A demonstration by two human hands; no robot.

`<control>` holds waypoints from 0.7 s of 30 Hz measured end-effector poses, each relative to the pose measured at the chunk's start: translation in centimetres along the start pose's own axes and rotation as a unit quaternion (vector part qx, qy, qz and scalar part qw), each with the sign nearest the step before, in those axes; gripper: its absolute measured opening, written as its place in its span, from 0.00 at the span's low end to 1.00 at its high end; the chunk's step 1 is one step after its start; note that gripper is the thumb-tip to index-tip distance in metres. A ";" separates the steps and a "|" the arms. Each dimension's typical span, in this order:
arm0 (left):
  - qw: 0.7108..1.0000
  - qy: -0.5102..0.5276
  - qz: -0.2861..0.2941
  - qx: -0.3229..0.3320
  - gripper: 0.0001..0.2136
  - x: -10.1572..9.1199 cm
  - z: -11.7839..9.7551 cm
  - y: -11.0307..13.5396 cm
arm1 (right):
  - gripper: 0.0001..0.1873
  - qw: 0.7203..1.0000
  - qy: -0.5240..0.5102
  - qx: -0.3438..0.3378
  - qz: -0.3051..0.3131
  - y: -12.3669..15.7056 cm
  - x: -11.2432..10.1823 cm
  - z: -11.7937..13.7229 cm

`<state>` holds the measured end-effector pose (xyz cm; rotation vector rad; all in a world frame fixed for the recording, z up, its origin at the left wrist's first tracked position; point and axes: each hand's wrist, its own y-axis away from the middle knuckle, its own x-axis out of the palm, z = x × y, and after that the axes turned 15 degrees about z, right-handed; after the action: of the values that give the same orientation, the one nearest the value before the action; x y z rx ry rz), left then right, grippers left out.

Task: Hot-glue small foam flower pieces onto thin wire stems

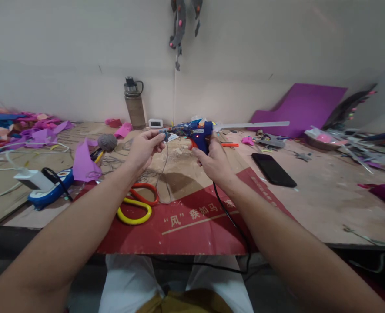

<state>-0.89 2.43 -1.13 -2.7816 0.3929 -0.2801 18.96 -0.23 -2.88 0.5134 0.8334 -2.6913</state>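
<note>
My right hand [214,158] is wrapped round the handle of a blue hot glue gun [200,134], its fingers by the orange trigger. A long clear glue stick [254,124] juts out of the gun's back, to the right. Between the fingertips of my left hand [148,148] is a small grey felt piece [165,135], held right at the gun's nozzle; whether they touch I cannot tell. Grey yarn [166,167] hangs from that piece down to the cardboard. A pair of scissors [135,211] with red and yellow handles lies below my left wrist.
A ball of grey yarn [107,142], a water bottle [135,106] and a blue power strip [51,189] are on the left, near felt scraps [32,130]. A black phone [273,169] and purple felt sheet [303,106] are on the right. The gun's black cord [231,219] crosses the red cardboard [192,234].
</note>
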 end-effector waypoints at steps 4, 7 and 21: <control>1.000 -0.002 0.000 0.001 0.06 0.1 0.0 0.1 | 0.27 1.000 0.008 -0.004 -0.016 0.0 0.1 -0.5; 1.000 -0.005 0.003 0.004 0.06 0.1 0.0 0.1 | 0.27 1.000 0.018 -0.002 -0.023 0.1 0.1 -0.5; 1.000 -0.012 0.000 -0.001 0.05 0.2 -0.1 0.1 | 0.30 0.999 0.025 0.000 -0.026 0.2 0.0 -0.4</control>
<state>-0.81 2.21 -1.03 -2.7845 0.3879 -0.2463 19.12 -0.11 -3.29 0.5691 0.8713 -2.7365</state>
